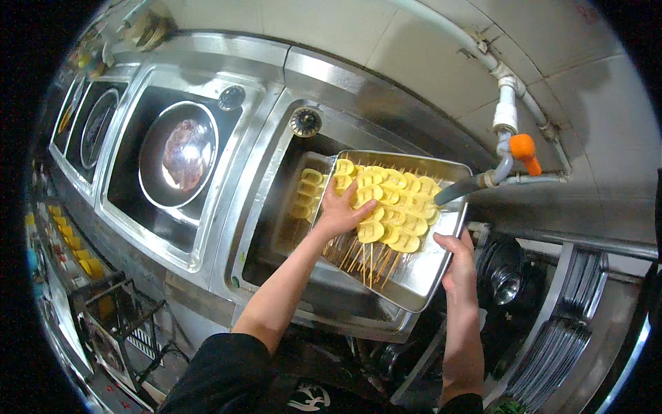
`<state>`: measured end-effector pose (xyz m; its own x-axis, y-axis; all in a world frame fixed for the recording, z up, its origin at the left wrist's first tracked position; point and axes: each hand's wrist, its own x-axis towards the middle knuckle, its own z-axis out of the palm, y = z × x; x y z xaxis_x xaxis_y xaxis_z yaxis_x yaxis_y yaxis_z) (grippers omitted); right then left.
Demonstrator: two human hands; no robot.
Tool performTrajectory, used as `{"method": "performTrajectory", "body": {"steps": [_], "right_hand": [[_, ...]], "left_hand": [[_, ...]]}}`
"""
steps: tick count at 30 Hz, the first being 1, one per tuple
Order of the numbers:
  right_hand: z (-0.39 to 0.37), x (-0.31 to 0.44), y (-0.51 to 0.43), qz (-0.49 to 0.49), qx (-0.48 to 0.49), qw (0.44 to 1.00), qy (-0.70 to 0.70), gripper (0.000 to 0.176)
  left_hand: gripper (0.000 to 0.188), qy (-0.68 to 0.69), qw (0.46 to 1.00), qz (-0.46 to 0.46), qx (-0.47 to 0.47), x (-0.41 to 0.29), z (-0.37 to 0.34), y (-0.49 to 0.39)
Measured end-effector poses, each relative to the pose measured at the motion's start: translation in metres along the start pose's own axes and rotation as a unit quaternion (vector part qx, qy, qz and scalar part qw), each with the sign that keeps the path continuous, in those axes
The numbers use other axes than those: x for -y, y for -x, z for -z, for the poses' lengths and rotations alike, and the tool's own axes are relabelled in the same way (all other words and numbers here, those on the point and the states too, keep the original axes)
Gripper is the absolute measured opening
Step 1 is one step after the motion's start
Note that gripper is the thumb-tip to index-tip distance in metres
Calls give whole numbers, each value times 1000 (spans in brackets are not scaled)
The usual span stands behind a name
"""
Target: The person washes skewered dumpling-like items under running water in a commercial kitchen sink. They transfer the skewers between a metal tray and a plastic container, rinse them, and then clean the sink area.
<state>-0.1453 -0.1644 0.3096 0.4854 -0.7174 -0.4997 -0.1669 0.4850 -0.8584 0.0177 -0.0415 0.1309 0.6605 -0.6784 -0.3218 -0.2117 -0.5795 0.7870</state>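
A steel tray [438, 264] is tilted over the sink, with skewered yellow slices [393, 207], probably potato, massed inside it. Their wooden sticks [370, 261] point towards me. My left hand [341, 209] lies over the tray's left side, fingers and thumb spread against the slices. At the right rim, my right hand [457, 259] grips the tray, thumb on the inside. Beneath the left side sits a second steel tray [289, 227], with more yellow slices [309, 191] in water. A dark hose end [457, 190] reaches over the held tray's far right corner.
An orange-handled tap [523, 148] on white pipes rises at the right wall. The neighbouring sink basin [120, 176] holds a round steel bowl [150, 178] with meat [183, 155] in it. Stacked metal trays [551, 357] stand on a rack at lower right. A black metal frame [124, 321] is at lower left.
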Motion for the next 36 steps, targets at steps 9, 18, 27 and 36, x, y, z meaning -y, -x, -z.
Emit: {"method": "performTrajectory", "body": {"steps": [9,18,27,36], "right_hand": [[7,7,8,5,2,1000,22,50],[21,6,14,8,-33,999,37,63],[29,3,21,22,-71,997,25,64],[20,1,16,34,0,999,25,59]], "left_hand": [[90,26,1000,-2,-13,-10,-19,3],[93,9,1000,28,3,-31,-20,10],[94,-20,999,10,-50,-54,-5,24],[94,-21,997,-15,-79,-42,12,19]]}}
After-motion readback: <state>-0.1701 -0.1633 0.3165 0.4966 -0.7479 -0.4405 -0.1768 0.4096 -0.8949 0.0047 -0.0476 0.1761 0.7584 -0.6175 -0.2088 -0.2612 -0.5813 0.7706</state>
